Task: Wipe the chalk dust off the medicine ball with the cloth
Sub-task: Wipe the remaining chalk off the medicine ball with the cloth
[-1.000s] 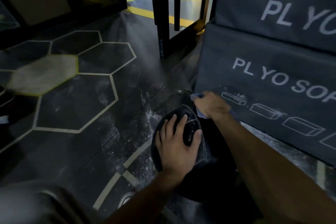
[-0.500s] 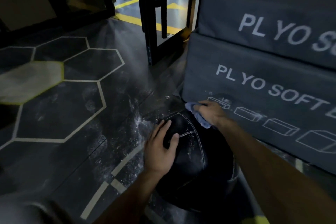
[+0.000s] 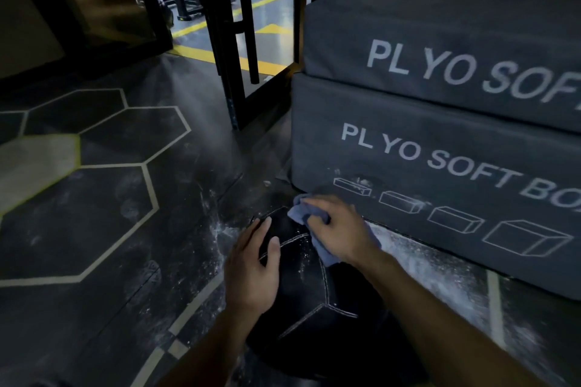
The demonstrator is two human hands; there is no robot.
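Our black stitched leather medicine ball [image 3: 314, 302] sits on the floor just beside stacked grey foam boxes [image 3: 440, 148]; open dusty rubber floor [image 3: 110, 229] lies left. Our left hand [image 3: 251, 273] rests flat on it, grip relaxed; our right hand [image 3: 341, 229] presses a bunched blue cloth [image 3: 306, 214] on top.

A single view is given, taken from a wide-angle camera worn on the person's head. It is aimed forward and steeply down, so that both forearms are seen entering from the bottom edge. The left hand [image 3: 251, 273] and right hand [image 3: 339, 229] are caught at close range, just below centre, over the medicine ball [image 3: 314, 308]. The dark floor [image 3: 94, 229] is taken in on the left, and the stacked soft boxes [image 3: 440, 151] are seen close on the right. Straight lines are bent toward the edges by the lens. The far gym area along the top is probably well off, though dim light leaves this unclear. No second view is supplied, so no overlap is shared.
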